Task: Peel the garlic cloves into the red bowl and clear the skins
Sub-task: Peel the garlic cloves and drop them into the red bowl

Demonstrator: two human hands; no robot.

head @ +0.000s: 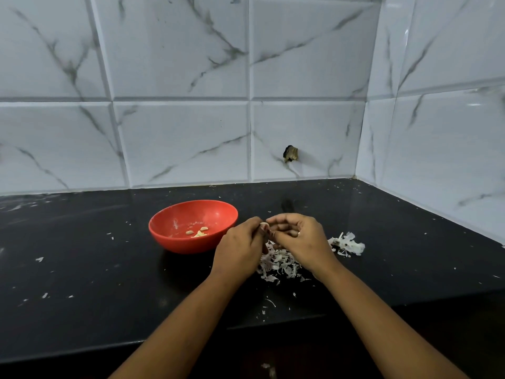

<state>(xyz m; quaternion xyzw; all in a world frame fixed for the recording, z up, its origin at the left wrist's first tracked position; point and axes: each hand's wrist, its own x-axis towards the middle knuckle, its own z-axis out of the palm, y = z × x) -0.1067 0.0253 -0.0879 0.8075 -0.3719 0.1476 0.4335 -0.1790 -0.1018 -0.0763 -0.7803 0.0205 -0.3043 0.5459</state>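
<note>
Head view — left hand and right hand pinch clove over skins; bowl — peeled cloves inside.

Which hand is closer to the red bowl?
Left. The left hand is just right of the red bowl, close to its wall. The right hand is farther right, beyond the left one. Both pinch a garlic clove between them.

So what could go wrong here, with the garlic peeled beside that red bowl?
The garlic clove, pinched between left hand and right hand, sits above the pile of skins, not the red bowl; a slip could drop it among them. Loose flakes lie near the front edge of the counter and may get swept off.
</note>
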